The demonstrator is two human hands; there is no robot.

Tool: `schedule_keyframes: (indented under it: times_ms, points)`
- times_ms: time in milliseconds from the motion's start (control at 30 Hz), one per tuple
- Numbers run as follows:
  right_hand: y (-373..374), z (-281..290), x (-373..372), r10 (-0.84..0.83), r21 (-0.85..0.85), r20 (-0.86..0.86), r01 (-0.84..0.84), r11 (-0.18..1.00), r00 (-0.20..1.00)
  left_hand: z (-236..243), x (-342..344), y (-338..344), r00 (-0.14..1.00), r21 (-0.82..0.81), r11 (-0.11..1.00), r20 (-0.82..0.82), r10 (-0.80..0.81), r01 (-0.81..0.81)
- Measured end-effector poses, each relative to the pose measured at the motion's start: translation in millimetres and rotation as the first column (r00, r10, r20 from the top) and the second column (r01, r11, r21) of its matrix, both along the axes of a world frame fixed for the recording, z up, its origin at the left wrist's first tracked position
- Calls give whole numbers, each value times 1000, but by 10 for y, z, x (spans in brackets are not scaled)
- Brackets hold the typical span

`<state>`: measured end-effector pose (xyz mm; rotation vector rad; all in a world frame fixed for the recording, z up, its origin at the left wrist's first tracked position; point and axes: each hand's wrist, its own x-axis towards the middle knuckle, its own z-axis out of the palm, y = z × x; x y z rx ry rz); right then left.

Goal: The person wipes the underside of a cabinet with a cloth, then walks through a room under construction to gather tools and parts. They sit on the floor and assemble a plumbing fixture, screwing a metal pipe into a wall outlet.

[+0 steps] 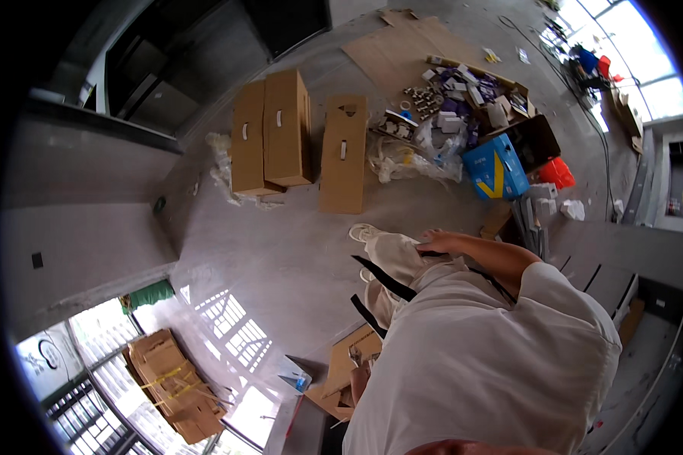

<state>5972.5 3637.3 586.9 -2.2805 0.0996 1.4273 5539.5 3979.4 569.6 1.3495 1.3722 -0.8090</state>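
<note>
Grey floor (265, 250) stretches toward the windows (99, 334). The left hand (362, 379), mostly hidden, grip unclear, is beside a shiny thing (354, 353) over cardboard (366, 345), toward the floor's window edge; the right hand (435, 243), spread unclear, is against the trousers (391, 254). Loosely held, the shiny thing might drop; its direction and long axis cannot be told.

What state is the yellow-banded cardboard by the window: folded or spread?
Folded flat: the cardboard shows as stacked, flattened layers, with yellow bands across it.
</note>
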Motion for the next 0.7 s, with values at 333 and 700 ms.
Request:
schedule_keyframes:
  times_ms: [333,700]
  points:
    - [-1264,-182,-834,-699,28,256,718,695,667,-108,1738,785,976,138,967,-13,-216,216]
    - [-3260,-313,1116,-927,416,165,828,376,338,526,5235,-2077,916,-62,998,399,41,-17]
